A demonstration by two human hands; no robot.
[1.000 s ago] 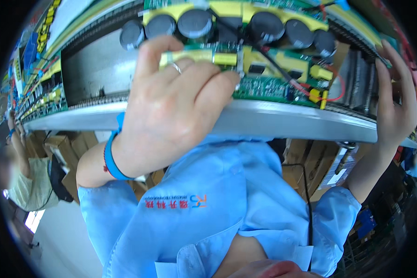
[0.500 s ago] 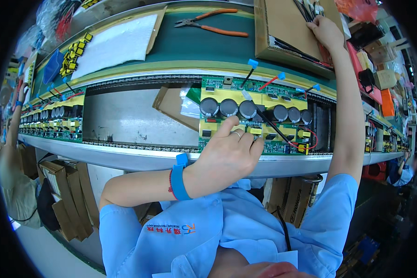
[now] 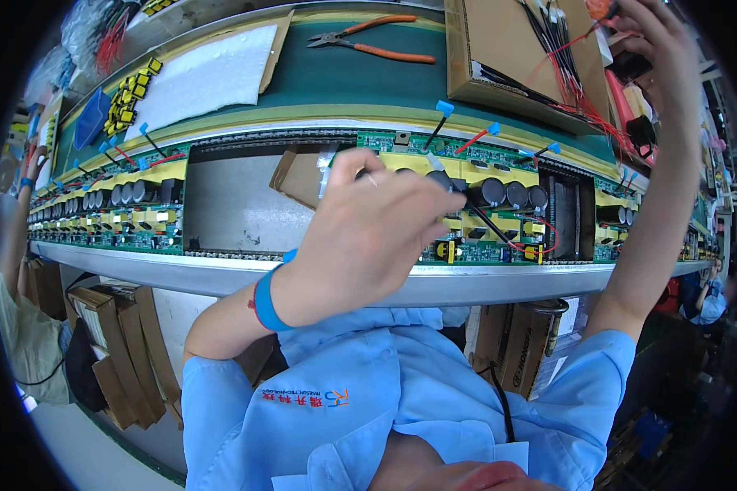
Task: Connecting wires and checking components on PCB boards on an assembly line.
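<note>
My left hand (image 3: pixel 368 225), wearing a blue wrist strap (image 3: pixel 269 301), is over the left part of a green and yellow circuit board (image 3: pixel 499 225). Its fingers are apart, with the fingertips near the round black capacitors (image 3: pixel 489 193); whether they touch anything is hard to see. A black cable (image 3: pixel 491 225) lies slantwise across the board, and short leads with blue ends (image 3: pixel 445 107) stand along its far edge. At the far right, my right hand (image 3: pixel 651 37) is raised beside a cardboard box (image 3: pixel 532 110), pinching a dark cable with a thin red wire (image 3: pixel 581 37).
Boards in a row (image 3: pixel 110 200) sit on the rail track at the left, more at the right. Orange-handled pliers (image 3: pixel 377 45) lie on the green mat beyond, near a white foam sheet (image 3: pixel 213 78) and yellow components (image 3: pixel 127 102). Other people work at both sides.
My right hand has moved up and right out of the box, drawing a cable and red wire. My left hand has turned and moved up over the capacitors. The left boards have shifted right.
</note>
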